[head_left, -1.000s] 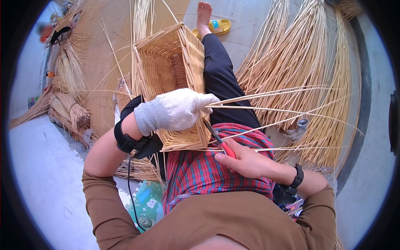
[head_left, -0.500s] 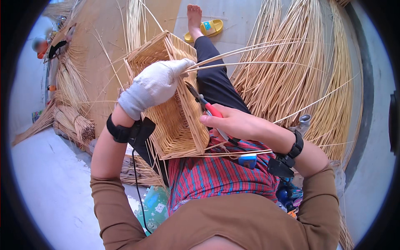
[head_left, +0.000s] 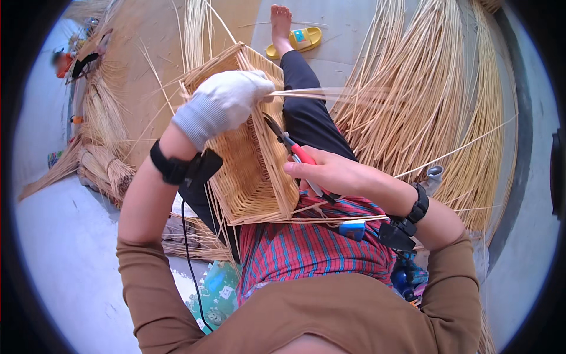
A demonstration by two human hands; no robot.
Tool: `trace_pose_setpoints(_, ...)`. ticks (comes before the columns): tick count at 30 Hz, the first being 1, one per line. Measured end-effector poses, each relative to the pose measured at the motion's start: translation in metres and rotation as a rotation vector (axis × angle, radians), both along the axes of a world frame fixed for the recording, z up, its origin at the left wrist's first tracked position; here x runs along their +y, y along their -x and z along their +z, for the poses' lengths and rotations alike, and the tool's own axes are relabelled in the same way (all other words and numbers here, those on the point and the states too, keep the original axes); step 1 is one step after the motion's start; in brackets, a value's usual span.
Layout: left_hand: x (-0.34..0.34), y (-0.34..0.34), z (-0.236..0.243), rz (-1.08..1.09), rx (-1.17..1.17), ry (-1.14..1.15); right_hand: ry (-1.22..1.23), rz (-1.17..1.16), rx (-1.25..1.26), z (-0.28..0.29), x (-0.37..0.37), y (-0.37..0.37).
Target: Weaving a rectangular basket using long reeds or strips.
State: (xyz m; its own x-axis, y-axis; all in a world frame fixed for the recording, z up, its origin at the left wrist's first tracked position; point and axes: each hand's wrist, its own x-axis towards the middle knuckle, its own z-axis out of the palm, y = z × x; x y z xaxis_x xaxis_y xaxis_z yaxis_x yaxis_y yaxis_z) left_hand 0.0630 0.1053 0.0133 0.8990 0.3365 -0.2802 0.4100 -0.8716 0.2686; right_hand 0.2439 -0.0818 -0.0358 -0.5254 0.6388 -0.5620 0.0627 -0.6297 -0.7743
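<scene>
A rectangular wicker basket point(head_left: 247, 171) rests across my lap, its open top facing me. My left hand point(head_left: 230, 100), in a white knitted glove, is closed round several wicker strands point(head_left: 300, 93) at the basket's upper rim; their free ends blur off to the right. My bare right hand point(head_left: 330, 171) grips red-handled pruning shears point(head_left: 303, 154). The dark blades lie against or just over the basket's right rim, a little below the gloved hand; contact cannot be made out. More strands stick out from the basket's lower right corner.
Long loose wicker strands point(head_left: 413, 88) cover the floor at the right. Tied bundles point(head_left: 106, 168) lie at the left, with another person point(head_left: 76, 64) beyond. A yellow slipper point(head_left: 306, 40) lies by my bare foot. A blue object point(head_left: 352, 230) rests on the striped cloth point(head_left: 312, 253).
My left hand has turned and lifted slightly, and the strands in it have swung, now bunched closer together and blurred. The right hand with the shears has barely moved.
</scene>
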Motion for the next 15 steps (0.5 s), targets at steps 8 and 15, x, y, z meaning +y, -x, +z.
trace_pose_setpoints(8,0.007,-0.045,0.006,-0.065,0.454,-0.054,-0.026,0.0,-0.08,-0.017,-0.019,0.002)
trace_pose_setpoints(15,0.018,-0.052,-0.01,-0.175,0.548,-0.076,-0.046,-0.016,-0.059,-0.022,-0.019,0.004)
